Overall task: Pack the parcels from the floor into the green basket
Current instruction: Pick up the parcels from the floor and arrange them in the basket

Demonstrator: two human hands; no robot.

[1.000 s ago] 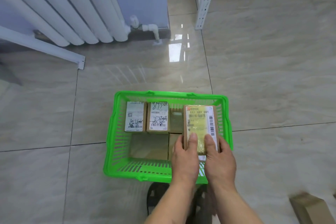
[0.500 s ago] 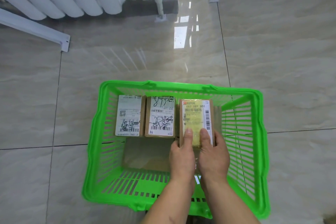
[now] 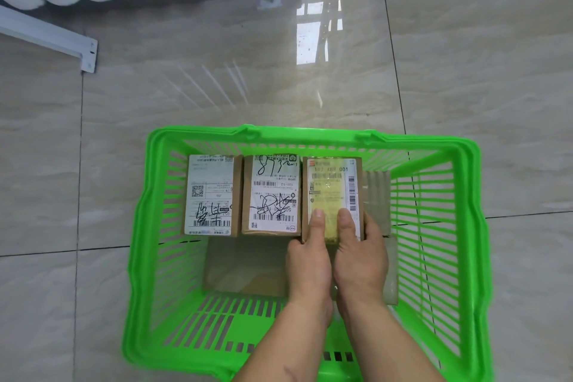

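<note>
Both your left hand (image 3: 308, 260) and right hand (image 3: 361, 257) grip closed on the yellow-labelled parcel (image 3: 332, 195), mid-frame inside the green basket (image 3: 465, 226) beside two labelled parcels (image 3: 271, 194); letting go early could tip it off the row.

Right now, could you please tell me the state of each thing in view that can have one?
Green basket: on the floor, partly filled.
Yellow-taped parcel: inside the basket, held by both hands, beside the scribbled parcel.
Scribbled parcel: standing in the back row, label up.
QR-label parcel: standing in the back row, label up.
Left hand: gripping the yellow-taped parcel.
Right hand: gripping the same parcel.
</note>
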